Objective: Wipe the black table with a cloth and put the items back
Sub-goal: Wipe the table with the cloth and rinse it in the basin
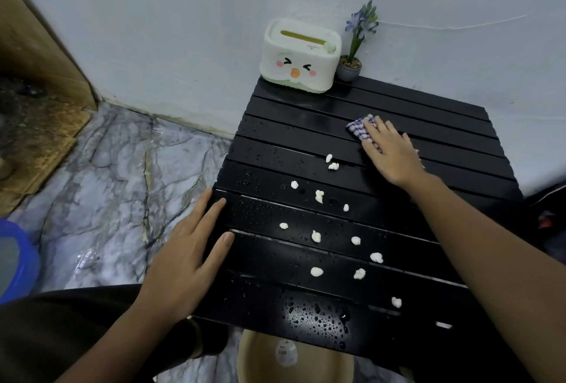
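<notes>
Black slatted worktop, right of frame: right hand flat, fingers straight, pressing checked cloth upper right; left hand released, flat on left edge.

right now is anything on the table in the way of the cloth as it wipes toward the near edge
Yes. White crumbs lie scattered across the slats of the black table, between the cloth under the right hand and the near edge, along with water droplets. The left hand rests at the table's left edge.
</notes>
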